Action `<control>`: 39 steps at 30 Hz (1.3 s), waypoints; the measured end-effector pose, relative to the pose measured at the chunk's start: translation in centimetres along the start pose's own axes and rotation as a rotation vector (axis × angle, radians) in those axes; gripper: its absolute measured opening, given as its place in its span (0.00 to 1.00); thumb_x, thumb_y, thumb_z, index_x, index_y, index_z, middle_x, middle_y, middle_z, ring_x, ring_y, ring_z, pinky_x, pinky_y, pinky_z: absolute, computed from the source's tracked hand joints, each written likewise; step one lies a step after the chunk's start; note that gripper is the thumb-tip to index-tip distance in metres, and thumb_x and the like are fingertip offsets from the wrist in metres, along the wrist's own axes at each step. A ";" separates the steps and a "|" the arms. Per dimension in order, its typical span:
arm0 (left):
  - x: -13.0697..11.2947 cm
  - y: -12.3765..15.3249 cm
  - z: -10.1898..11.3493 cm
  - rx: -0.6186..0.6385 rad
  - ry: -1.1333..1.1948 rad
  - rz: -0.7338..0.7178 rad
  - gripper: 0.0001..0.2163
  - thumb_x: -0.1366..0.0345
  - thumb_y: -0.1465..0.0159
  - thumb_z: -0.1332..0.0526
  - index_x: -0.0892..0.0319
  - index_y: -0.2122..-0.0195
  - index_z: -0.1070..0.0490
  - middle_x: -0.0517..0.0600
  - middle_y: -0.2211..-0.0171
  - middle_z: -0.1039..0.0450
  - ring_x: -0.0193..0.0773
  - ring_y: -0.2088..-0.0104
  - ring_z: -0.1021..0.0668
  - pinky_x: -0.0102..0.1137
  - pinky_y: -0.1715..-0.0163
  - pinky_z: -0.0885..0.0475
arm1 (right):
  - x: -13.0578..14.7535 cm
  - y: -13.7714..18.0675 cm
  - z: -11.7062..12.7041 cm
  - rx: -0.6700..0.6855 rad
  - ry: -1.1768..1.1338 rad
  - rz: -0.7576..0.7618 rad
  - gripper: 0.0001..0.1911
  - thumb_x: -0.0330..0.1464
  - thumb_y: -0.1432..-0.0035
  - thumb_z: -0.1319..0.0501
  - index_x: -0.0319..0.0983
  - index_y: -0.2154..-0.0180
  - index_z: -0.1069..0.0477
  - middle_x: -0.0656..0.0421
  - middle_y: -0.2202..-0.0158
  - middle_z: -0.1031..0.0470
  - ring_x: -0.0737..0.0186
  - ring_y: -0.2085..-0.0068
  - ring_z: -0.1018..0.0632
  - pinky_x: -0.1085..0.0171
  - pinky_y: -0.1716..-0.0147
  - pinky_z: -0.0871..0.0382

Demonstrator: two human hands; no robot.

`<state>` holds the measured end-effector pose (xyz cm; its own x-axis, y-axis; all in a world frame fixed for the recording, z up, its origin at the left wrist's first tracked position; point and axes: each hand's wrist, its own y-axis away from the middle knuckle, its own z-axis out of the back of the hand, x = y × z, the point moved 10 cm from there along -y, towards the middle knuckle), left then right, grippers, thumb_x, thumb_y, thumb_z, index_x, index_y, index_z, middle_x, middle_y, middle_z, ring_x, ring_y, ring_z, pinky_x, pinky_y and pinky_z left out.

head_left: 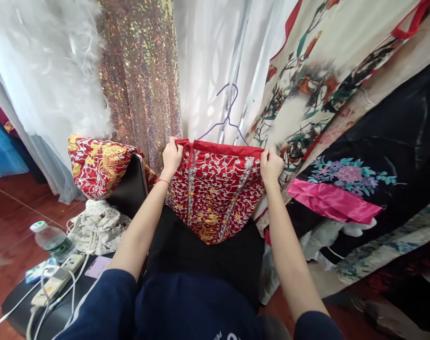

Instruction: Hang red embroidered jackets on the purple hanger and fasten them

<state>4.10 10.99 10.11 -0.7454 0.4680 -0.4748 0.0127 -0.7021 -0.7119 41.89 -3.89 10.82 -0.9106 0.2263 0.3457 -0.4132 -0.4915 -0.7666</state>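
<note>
A red skirt (215, 193) with silver and gold embroidery is stretched out by its plain red waistband in front of me. My left hand (172, 157) pinches the waistband's left end, beside a thin red tie. At the opposite end, my right hand (271, 164) has its fingers closed on the band. Behind the band rises a purple wire hanger (228, 118); whether the skirt is fixed to it is hidden. The skirt's lower part narrows to a point over my black-clad lap (201, 259).
Left, another red-and-gold embroidered garment (103, 165) drapes over a black chair back (130, 184). A black seat (16, 302) bears a water bottle (54, 241), a power strip (57, 281) with cables and a white dotted cloth bag (98, 226). Hanging garments include a sequined one (140, 71) and a floral one (307, 85).
</note>
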 end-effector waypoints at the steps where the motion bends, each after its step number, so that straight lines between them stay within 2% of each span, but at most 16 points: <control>1: -0.1 0.1 0.1 -0.004 -0.011 0.002 0.16 0.65 0.30 0.53 0.63 0.46 0.34 0.58 0.60 0.23 0.48 0.59 0.21 0.37 0.56 0.29 | 0.0 0.0 0.2 -0.005 0.002 -0.001 0.21 0.35 0.31 0.54 0.34 0.62 0.25 0.47 0.70 0.23 0.58 0.73 0.30 0.61 0.71 0.51; 5: -0.4 -0.5 0.5 0.015 -0.025 -0.019 0.16 0.64 0.30 0.53 0.63 0.46 0.34 0.58 0.61 0.23 0.48 0.59 0.20 0.36 0.57 0.29 | 0.3 0.2 0.6 0.003 -0.005 -0.006 0.20 0.34 0.32 0.53 0.34 0.62 0.24 0.48 0.72 0.24 0.61 0.75 0.34 0.62 0.71 0.52; 9: -0.5 -1.5 0.0 0.194 -0.046 -0.116 0.17 0.66 0.30 0.53 0.67 0.44 0.36 0.62 0.60 0.22 0.50 0.59 0.20 0.38 0.57 0.28 | 0.6 0.7 0.9 0.001 -0.004 -0.022 0.20 0.34 0.33 0.53 0.35 0.63 0.24 0.52 0.75 0.28 0.63 0.77 0.38 0.62 0.72 0.54; 12: -0.5 -1.6 0.0 0.291 -0.044 -0.218 0.18 0.67 0.30 0.54 0.66 0.43 0.36 0.64 0.56 0.23 0.50 0.56 0.20 0.40 0.53 0.27 | 0.6 1.1 0.9 -0.015 -0.026 -0.008 0.21 0.36 0.33 0.54 0.36 0.63 0.25 0.51 0.75 0.28 0.59 0.75 0.35 0.61 0.72 0.50; 14: -0.8 -1.0 0.4 0.308 -0.073 -0.294 0.19 0.66 0.30 0.53 0.66 0.41 0.37 0.66 0.49 0.26 0.51 0.50 0.22 0.43 0.48 0.29 | 1.0 1.3 0.8 -0.005 -0.076 0.039 0.21 0.36 0.33 0.56 0.36 0.61 0.25 0.48 0.71 0.27 0.54 0.71 0.30 0.59 0.69 0.43; 16: -1.2 0.1 1.0 0.329 -0.127 -0.364 0.23 0.64 0.31 0.50 0.67 0.36 0.41 0.68 0.42 0.31 0.54 0.42 0.26 0.47 0.43 0.32 | 1.6 1.4 1.1 -0.031 -0.074 0.047 0.21 0.36 0.35 0.55 0.34 0.56 0.26 0.42 0.63 0.26 0.45 0.62 0.26 0.53 0.62 0.36; 18: -1.7 1.5 2.2 0.348 -0.161 -0.429 0.28 0.61 0.31 0.48 0.66 0.32 0.46 0.68 0.36 0.36 0.56 0.36 0.33 0.49 0.39 0.36 | 3.3 1.6 1.8 -0.110 -0.013 0.038 0.22 0.36 0.38 0.51 0.30 0.51 0.29 0.34 0.53 0.29 0.35 0.49 0.28 0.44 0.52 0.36; 20: -2.0 2.9 4.6 0.324 -0.164 -0.474 0.29 0.58 0.31 0.46 0.62 0.31 0.46 0.66 0.33 0.40 0.56 0.31 0.39 0.50 0.35 0.41 | 7.1 2.2 2.3 -0.173 0.028 0.101 0.23 0.36 0.40 0.48 0.29 0.47 0.31 0.31 0.44 0.35 0.29 0.41 0.34 0.36 0.46 0.42; 23: 0.1 4.6 9.7 0.219 -0.212 -0.412 0.33 0.57 0.35 0.39 0.56 0.30 0.47 0.63 0.29 0.47 0.57 0.27 0.47 0.52 0.31 0.49 | 16.8 3.7 0.8 -0.082 -0.036 0.385 0.22 0.34 0.38 0.48 0.32 0.46 0.32 0.34 0.43 0.36 0.32 0.40 0.36 0.36 0.45 0.43; 26: 6.9 6.3 15.0 0.121 -0.357 -0.124 0.51 0.56 0.44 0.29 0.59 0.26 0.58 0.67 0.26 0.62 0.62 0.26 0.56 0.56 0.31 0.53 | 27.3 6.4 -1.4 0.076 -0.083 0.690 0.21 0.33 0.37 0.50 0.33 0.46 0.31 0.37 0.43 0.34 0.37 0.41 0.36 0.41 0.44 0.42; 29: 15.9 8.9 18.8 0.160 -0.507 0.236 0.66 0.54 0.56 0.22 0.69 0.26 0.66 0.77 0.27 0.68 0.70 0.27 0.59 0.62 0.33 0.51 | 36.0 9.4 -2.1 0.150 -0.113 0.905 0.21 0.31 0.36 0.50 0.33 0.45 0.31 0.39 0.42 0.33 0.41 0.40 0.35 0.45 0.42 0.42; 31: 20.9 10.9 20.1 0.278 -0.568 0.421 0.70 0.52 0.61 0.21 0.76 0.27 0.66 0.83 0.29 0.68 0.73 0.27 0.59 0.63 0.35 0.49 | 40.7 12.3 -2.2 0.186 -0.129 1.052 0.20 0.31 0.36 0.48 0.33 0.45 0.31 0.39 0.42 0.32 0.41 0.40 0.35 0.47 0.43 0.41; 33: 23.9 12.2 20.6 0.387 -0.591 0.512 0.71 0.50 0.61 0.21 0.79 0.28 0.65 0.84 0.29 0.69 0.72 0.27 0.60 0.61 0.34 0.49 | 44.6 16.1 -2.2 0.230 -0.137 1.230 0.22 0.32 0.37 0.44 0.35 0.43 0.32 0.39 0.40 0.33 0.41 0.39 0.35 0.47 0.43 0.41; 36: 25.1 12.9 19.8 0.498 -0.562 0.526 0.66 0.48 0.55 0.25 0.77 0.27 0.64 0.80 0.28 0.69 0.67 0.27 0.61 0.57 0.33 0.49 | 48.8 21.9 -3.2 0.290 -0.099 1.421 0.29 0.33 0.41 0.36 0.38 0.39 0.35 0.39 0.34 0.38 0.39 0.35 0.37 0.44 0.41 0.43; 37: 25.0 13.1 19.3 0.523 -0.543 0.523 0.64 0.47 0.53 0.26 0.75 0.27 0.63 0.79 0.28 0.69 0.66 0.26 0.61 0.56 0.33 0.49 | 49.9 23.3 -3.8 0.301 -0.072 1.441 0.29 0.32 0.41 0.36 0.38 0.39 0.34 0.39 0.33 0.39 0.39 0.34 0.37 0.43 0.41 0.44; 39: 24.6 13.2 18.4 0.548 -0.509 0.521 0.61 0.47 0.51 0.28 0.73 0.27 0.63 0.78 0.28 0.68 0.64 0.26 0.60 0.56 0.33 0.49 | 51.6 25.2 -4.8 0.320 -0.029 1.450 0.19 0.30 0.36 0.41 0.37 0.44 0.29 0.39 0.34 0.36 0.41 0.34 0.36 0.42 0.40 0.45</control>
<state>-26.37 3.33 -1.47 -0.9397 -0.1826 -0.2891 0.2093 -0.9757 -0.0641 -15.54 -0.55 6.75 -0.5176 -0.6254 -0.5839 0.8531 -0.4292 -0.2967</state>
